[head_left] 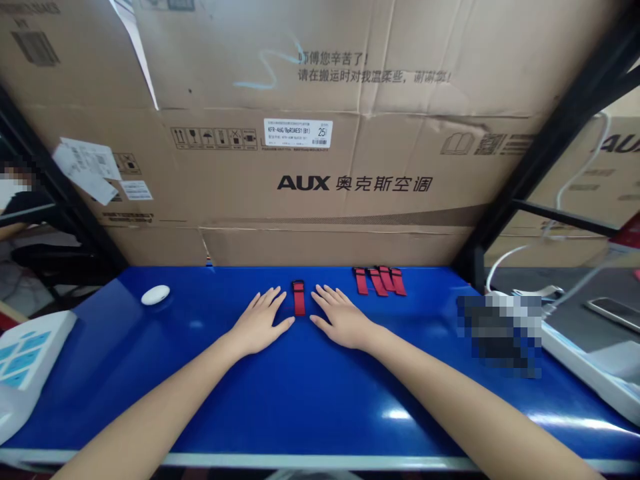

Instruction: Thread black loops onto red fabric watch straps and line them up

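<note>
A short red strap (299, 301) with a black buckle at its far end lies on the blue tabletop (300, 400), between my two hands. To its left, my left hand (259, 325) rests palm down with the fingers stretched out, its thumb pointing at the strap without covering it. My right hand (343, 319) lies flat on the other side, fingers extended and thumb near the strap. Neither hand holds anything. Farther back on the right is a group of several similar red straps with black buckles (383, 281), lying side by side.
A large cardboard box panel (320, 200) stands upright along the table's back edge. At the left are a white oval object (155, 295) and a white device with blue keys (30, 360). A blurred dark item (500, 337) and a white power strip (585, 360) lie on the right.
</note>
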